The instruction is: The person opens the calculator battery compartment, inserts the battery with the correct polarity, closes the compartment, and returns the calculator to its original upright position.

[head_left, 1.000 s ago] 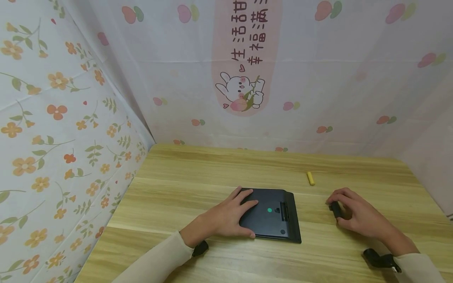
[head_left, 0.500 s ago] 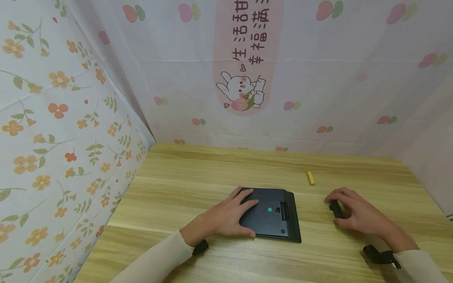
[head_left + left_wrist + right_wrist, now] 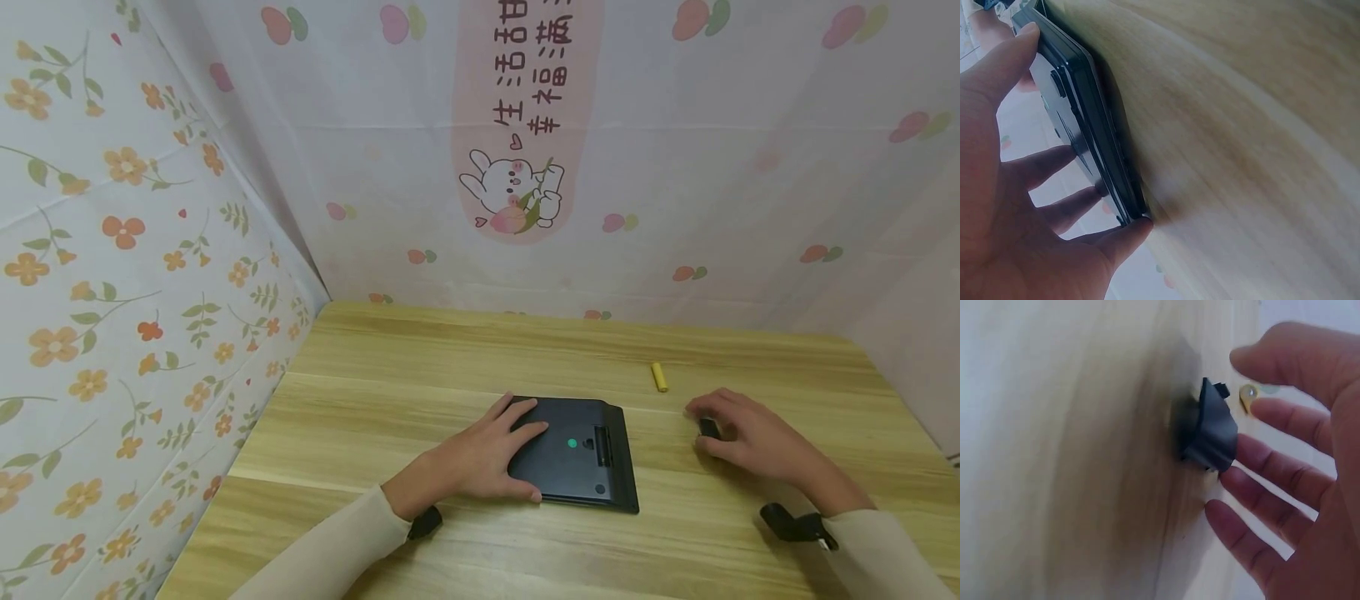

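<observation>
A black calculator [image 3: 562, 454] lies face down on the wooden table, its battery slot [image 3: 603, 447] uncovered. My left hand [image 3: 483, 454] rests across its back with fingers spread, the thumb at the near edge; in the left wrist view another fingertip [image 3: 1141, 226] touches a corner. Right of the calculator, my right hand [image 3: 757, 442] is around a small black battery cover [image 3: 1213, 428]. In the right wrist view its thumb stands apart from the cover, while some fingertips are at the cover's side. Whether the cover touches the table I cannot tell.
A yellow battery [image 3: 659, 377] lies on the table [image 3: 420, 358] beyond the right hand. A printed cloth [image 3: 375, 167] hangs behind the table's back edge, and a flowered cloth [image 3: 150, 333] covers the left side. Black wrist cameras [image 3: 795, 525] sit at both sleeves.
My right hand has shifted slightly left and away from me, and now hides more of the battery cover. The left hand and calculator have stayed in place.
</observation>
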{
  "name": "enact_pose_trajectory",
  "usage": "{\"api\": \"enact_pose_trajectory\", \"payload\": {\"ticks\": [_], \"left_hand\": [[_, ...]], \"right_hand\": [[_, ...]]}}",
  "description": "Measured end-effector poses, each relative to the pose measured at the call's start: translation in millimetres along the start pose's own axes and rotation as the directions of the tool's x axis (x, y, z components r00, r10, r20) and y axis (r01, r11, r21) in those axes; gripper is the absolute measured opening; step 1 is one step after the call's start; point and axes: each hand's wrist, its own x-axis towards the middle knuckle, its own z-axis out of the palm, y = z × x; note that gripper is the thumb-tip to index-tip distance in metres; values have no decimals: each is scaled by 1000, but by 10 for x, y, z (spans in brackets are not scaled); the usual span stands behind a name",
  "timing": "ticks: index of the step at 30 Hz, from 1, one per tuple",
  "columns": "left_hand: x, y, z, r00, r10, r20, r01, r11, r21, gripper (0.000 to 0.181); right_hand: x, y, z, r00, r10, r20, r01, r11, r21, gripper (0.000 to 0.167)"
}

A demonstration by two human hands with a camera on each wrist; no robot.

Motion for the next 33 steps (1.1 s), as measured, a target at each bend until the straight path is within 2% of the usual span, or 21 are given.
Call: {"api": "enact_pose_trajectory", "payload": {"ticks": [6, 10, 26, 33], "left_hand": [[1, 0, -3, 1000, -3, 5, 3, 1000, 1, 95], [-1, -2, -5, 1000, -5, 11, 5, 1000, -6, 95], [-6, 6, -15, 1000, 2, 9, -2, 1000, -15, 94], [-3, 0, -9, 1000, 7, 6, -6, 1000, -22, 94]], "right_hand": [[141, -16, -38, 990, 119, 69, -122, 992, 36, 46], [229, 5, -55, 984, 153, 91, -159, 985, 67, 52], [543, 61, -59, 982, 171, 81, -184, 963, 194, 56], [670, 69, -35, 968, 236, 84, -249, 941, 228, 56]]}}
